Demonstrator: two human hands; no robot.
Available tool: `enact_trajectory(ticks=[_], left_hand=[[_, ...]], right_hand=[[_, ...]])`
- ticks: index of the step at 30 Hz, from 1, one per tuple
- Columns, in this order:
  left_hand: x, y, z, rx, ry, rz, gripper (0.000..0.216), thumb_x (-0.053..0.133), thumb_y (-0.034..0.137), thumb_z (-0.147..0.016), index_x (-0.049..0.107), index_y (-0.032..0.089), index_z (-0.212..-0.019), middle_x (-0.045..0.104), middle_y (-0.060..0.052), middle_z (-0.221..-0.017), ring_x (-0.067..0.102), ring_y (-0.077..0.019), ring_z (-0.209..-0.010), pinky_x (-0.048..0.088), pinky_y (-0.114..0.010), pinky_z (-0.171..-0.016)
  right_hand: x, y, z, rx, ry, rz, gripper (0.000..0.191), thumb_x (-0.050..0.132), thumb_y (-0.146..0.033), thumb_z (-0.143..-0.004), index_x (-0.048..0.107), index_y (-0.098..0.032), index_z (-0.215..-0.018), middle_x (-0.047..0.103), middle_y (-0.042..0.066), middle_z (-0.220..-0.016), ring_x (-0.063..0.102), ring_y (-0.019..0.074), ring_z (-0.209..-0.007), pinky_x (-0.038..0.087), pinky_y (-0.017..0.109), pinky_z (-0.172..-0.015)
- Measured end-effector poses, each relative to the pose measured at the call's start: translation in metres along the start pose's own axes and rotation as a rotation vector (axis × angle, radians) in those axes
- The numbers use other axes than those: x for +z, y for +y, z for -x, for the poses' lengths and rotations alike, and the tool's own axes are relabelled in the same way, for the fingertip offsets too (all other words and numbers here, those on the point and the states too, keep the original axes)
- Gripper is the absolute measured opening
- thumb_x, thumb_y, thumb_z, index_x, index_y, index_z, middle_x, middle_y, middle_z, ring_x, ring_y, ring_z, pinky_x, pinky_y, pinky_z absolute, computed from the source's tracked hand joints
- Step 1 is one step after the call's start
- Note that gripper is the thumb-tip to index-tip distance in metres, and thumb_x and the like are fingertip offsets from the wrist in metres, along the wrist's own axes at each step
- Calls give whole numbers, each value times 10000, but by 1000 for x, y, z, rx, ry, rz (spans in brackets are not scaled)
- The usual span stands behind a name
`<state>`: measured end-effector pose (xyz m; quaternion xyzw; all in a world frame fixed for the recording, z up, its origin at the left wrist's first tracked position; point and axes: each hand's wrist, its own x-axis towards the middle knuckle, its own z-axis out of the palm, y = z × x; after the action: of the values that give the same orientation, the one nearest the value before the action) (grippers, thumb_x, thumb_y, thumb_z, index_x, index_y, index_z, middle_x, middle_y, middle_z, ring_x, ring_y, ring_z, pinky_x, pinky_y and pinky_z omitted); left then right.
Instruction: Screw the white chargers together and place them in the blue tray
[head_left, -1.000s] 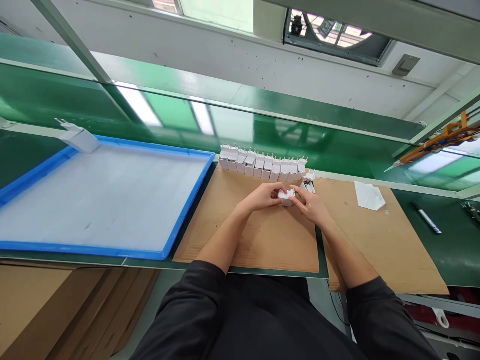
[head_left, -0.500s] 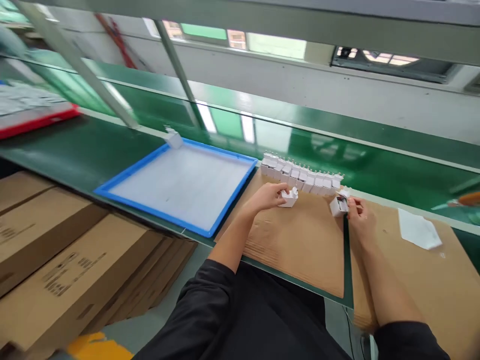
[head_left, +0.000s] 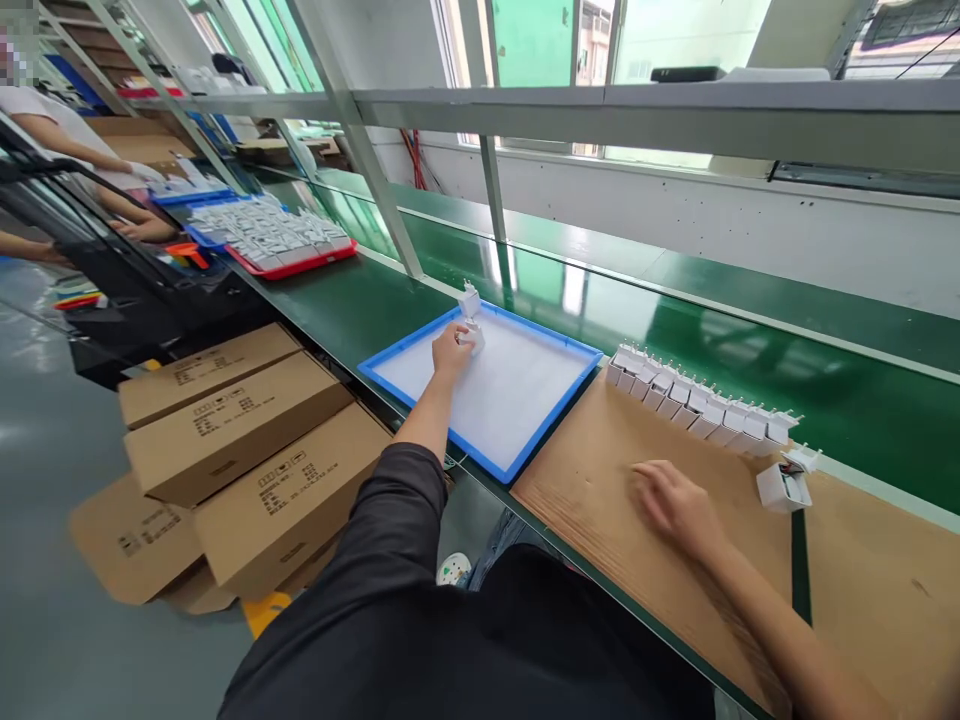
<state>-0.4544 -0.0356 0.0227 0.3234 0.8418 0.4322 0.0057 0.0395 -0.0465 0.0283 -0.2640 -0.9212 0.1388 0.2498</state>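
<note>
Head view, white housing [head_left: 474,339]: inside the blue tray's [head_left: 555,418] far corner, just right of the left grip [head_left: 454,350]; long axis unclear (fingers cover part).
Left grip: pinching that housing, clearly the nearer hand.
Second housing [head_left: 469,299]: just beyond, at the tray's far corner.
Right grip [head_left: 679,507]: right of the tray, blurred; whether its fingers are closed, I can't say.
</note>
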Motion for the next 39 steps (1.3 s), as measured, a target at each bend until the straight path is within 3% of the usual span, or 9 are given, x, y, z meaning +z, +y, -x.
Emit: enact_trajectory(ticks=[4, 7, 10, 18, 22, 25, 29, 34, 39], left_hand=[[21, -11, -23, -4, 50, 11, 270, 616, 276, -748, 600, 190, -1004, 672, -27, -936, 620, -170, -884, 445, -277, -832], [35, -15, -38, 15, 69, 19, 275, 604, 265, -768, 590, 174, -1026, 665, -33, -948, 602, -174, -934, 428, -284, -870], [47, -22, -55, 55, 93, 2, 253, 605, 264, -774, 604, 201, -1019, 656, -62, -944, 597, -233, -1007, 439, -342, -901], [72, -24, -99, 148, 163, -85, 215, 589, 212, -801, 616, 205, -1014, 623, -105, -1050, 517, -282, -1146, 447, -427, -994], [76, -22, -109, 185, 242, -116, 193, 601, 211, -800, 632, 211, -990, 513, -122, -1233, 446, -296, -1235, 455, -437, -1013], [76, -23, -111, 207, 233, -141, 221, 571, 198, -833, 626, 186, -1047, 484, -133, -1232, 488, -273, -1192, 445, -424, -1027], [73, -19, -107, 181, 200, -179, 272, 539, 190, -869, 582, 131, -1132, 433, -160, -1272, 559, -250, -1093, 475, -407, -969], [61, 4, -86, 76, 132, -237, 297, 548, 123, -847, 546, 133, -1144, 434, -119, -1320, 538, -216, -1159, 447, -374, -1034], [41, 43, -59, 37, 105, -318, 509, 660, 170, -742, 527, 209, -1232, 460, -97, -1392, 430, -333, -1319, 379, -570, -1092]], right_hand=[[63, -63, -63, -370, -140, 12, 408, 463, -369, -957, 533, -199, -1320, 565, 121, -1357, 523, 264, -1267, 452, 470, -1067], [98, -80, -88, -374, -237, 14, 509, 482, -455, -946, 473, -215, -1395, 454, 102, -1485, 357, 288, -1412, 281, 554, -1175], [116, -77, -93, -308, -305, -31, 517, 456, -516, -947, 492, -228, -1375, 470, 78, -1475, 334, 277, -1426, 257, 552, -1185], [114, -73, -92, -281, -357, -159, 426, 492, -482, -938, 552, -251, -1291, 529, 60, -1414, 356, 263, -1412, 290, 534, -1172], [115, -73, -92, -273, -375, -187, 439, 465, -497, -948, 536, -262, -1313, 512, 59, -1435, 352, 259, -1418, 282, 544, -1175], [117, -73, -90, -276, -380, -199, 437, 461, -491, -950, 532, -265, -1317, 505, 61, -1442, 350, 261, -1420, 295, 554, -1166], [118, -74, -90, -284, -382, -212, 417, 483, -468, -945, 541, -259, -1301, 517, 69, -1426, 363, 263, -1409, 301, 552, -1161], [117, -77, -89, -307, -366, -191, 422, 493, -462, -941, 554, -235, -1292, 526, 83, -1413, 348, 251, -1414, 281, 530, -1170], [116, -80, -88, -358, -361, -101, 435, 486, -463, -946, 558, -205, -1290, 515, 76, -1421, 339, 238, -1416, 303, 502, -1153]])
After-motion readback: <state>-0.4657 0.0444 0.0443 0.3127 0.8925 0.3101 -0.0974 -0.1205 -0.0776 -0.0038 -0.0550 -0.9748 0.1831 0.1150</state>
